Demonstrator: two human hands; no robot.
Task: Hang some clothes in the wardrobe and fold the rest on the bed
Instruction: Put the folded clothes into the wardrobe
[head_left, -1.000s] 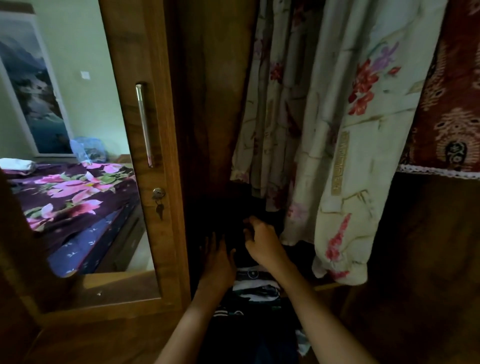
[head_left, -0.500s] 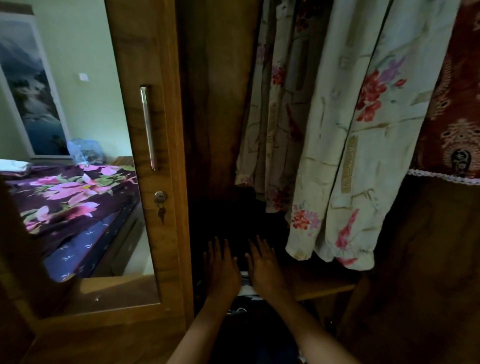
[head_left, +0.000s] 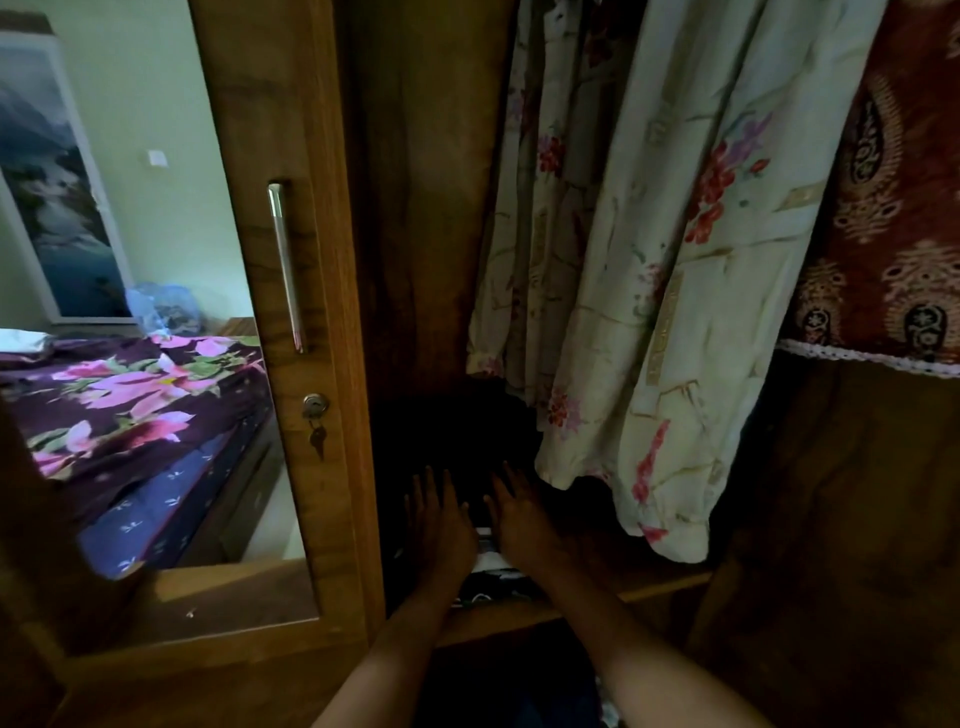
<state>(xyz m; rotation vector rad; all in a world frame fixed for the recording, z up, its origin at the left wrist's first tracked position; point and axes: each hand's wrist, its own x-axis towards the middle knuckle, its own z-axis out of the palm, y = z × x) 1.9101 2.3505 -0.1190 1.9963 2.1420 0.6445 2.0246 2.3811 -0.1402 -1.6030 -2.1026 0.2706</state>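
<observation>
Inside the open wardrobe a dark folded garment with black-and-white print (head_left: 493, 574) lies on the wooden shelf (head_left: 649, 587). My left hand (head_left: 441, 525) and my right hand (head_left: 519, 519) lie flat on top of it, side by side, with straight fingers pointing into the dark back of the shelf. A cream floral dress (head_left: 670, 291) hangs just above and right of my right hand. Right of it hangs a red patterned cloth with a white lace hem (head_left: 893, 208).
The wardrobe door (head_left: 311, 364) stands at the left with a metal handle (head_left: 284, 265) and a key in its lock (head_left: 317, 415). Its mirror (head_left: 124, 260) reflects a bed with a purple floral sheet. A dark wooden panel fills the lower right.
My right hand has let go its curled hold and flattened beside the left. The folded garment has gone further onto the shelf. The view has shifted slightly.
</observation>
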